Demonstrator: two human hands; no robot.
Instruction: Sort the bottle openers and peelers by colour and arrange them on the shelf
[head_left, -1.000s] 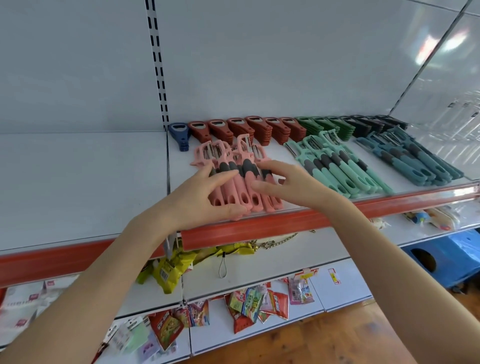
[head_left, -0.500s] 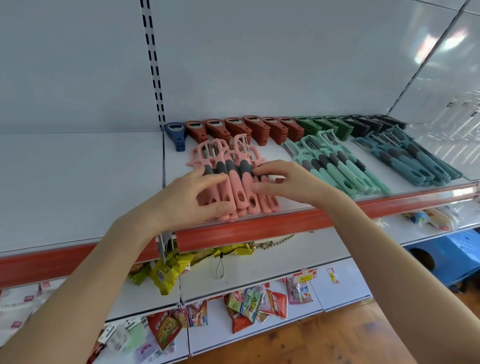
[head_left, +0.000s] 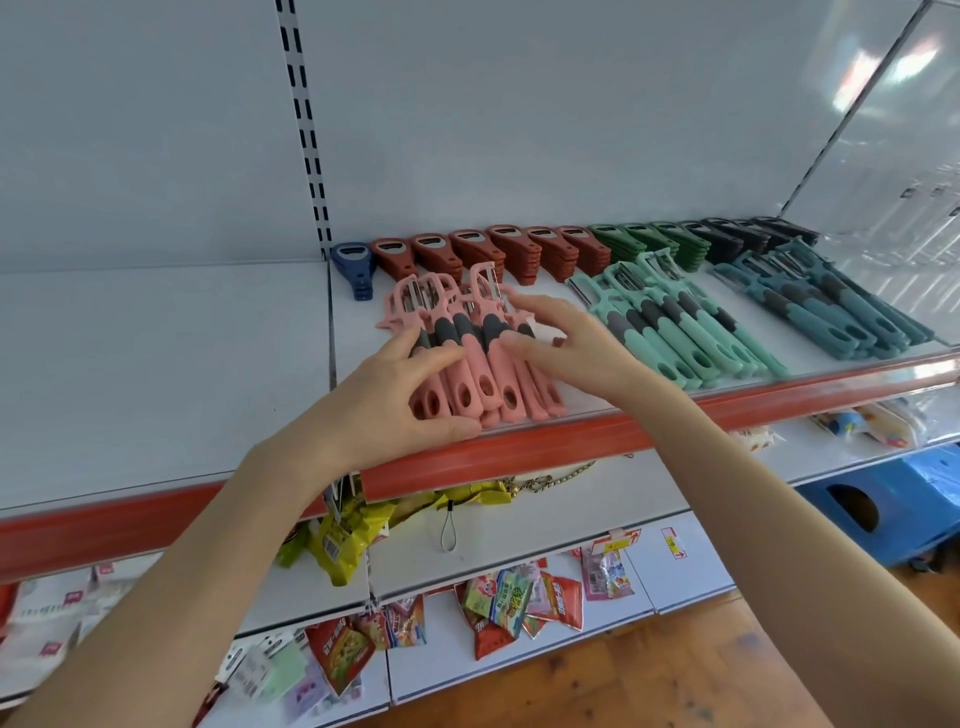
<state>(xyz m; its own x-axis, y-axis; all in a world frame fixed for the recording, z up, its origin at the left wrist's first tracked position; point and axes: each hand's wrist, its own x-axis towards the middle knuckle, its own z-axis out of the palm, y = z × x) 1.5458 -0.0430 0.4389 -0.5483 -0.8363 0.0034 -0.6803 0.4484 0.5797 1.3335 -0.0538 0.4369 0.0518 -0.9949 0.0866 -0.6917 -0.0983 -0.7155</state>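
- Squaring up the pink peelers (head_left: 483, 384) near the front of the shelf (head_left: 156, 364), I have my left hand (head_left: 384, 405) pressing their left side. My right hand (head_left: 576, 348) touches their right side. Both are loose-fingered and grip nothing.
- I'd push inward evenly, low on the handles, so the stacked ones don't slide off each other.
- Their ends sit just behind the red rail (head_left: 571, 441); a forward shove could tip them over it.
- Mint peelers (head_left: 691, 332) lie just beside my right hand, so I'd watch that wrist. Teal peelers (head_left: 831, 317) lie beyond.
- Along the back run one blue opener (head_left: 356, 270), then red-brown openers (head_left: 498, 254), green openers (head_left: 649, 241) and black openers (head_left: 743, 239).
- Snack packets (head_left: 509, 603) sit on a lower shelf.
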